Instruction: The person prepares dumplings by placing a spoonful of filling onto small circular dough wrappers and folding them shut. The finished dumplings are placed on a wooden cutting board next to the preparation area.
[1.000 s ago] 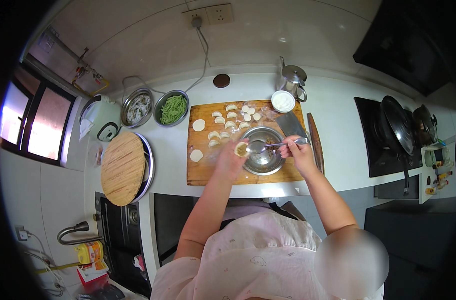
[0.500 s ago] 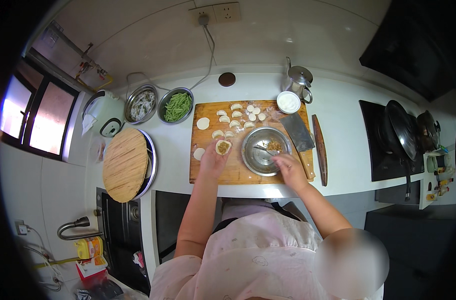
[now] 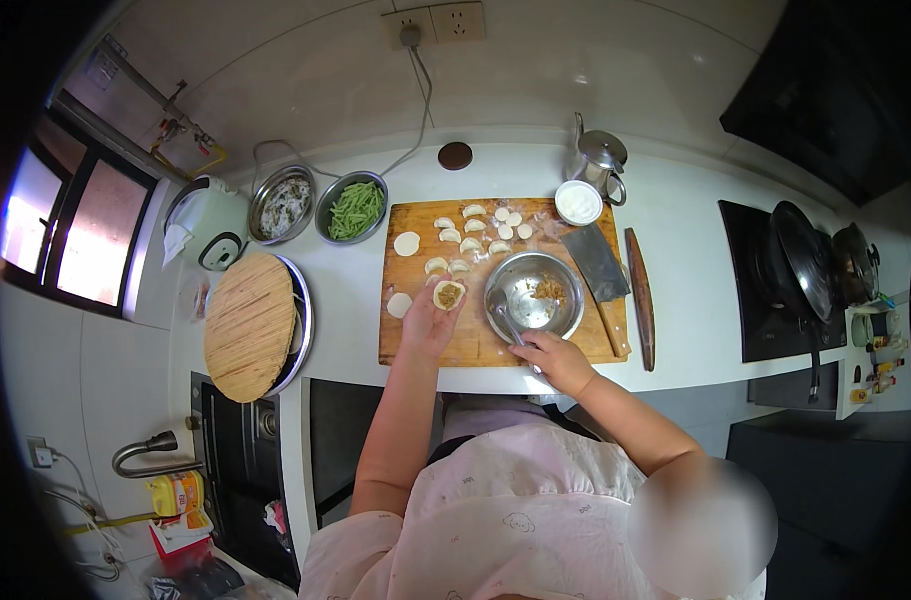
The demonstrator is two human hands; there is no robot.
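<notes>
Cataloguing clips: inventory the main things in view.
rectangular wooden board: one, brown, counter
crescent dumplings: eight visible, pale, board
small dough rounds: four, white, board
flat dough wrappers: two, white, board
round metal bowl: one, silver, board
metal cleaver: one, grey, board
wooden rolling pin: one, brown, board's right
lidded metal pitcher: one, silver, counter
metal side bowls: two, silver, counter
left hand: one, bare, fingers holding filled dough wrapper
right hand: one, bare, fingers holding metal spoon
</notes>
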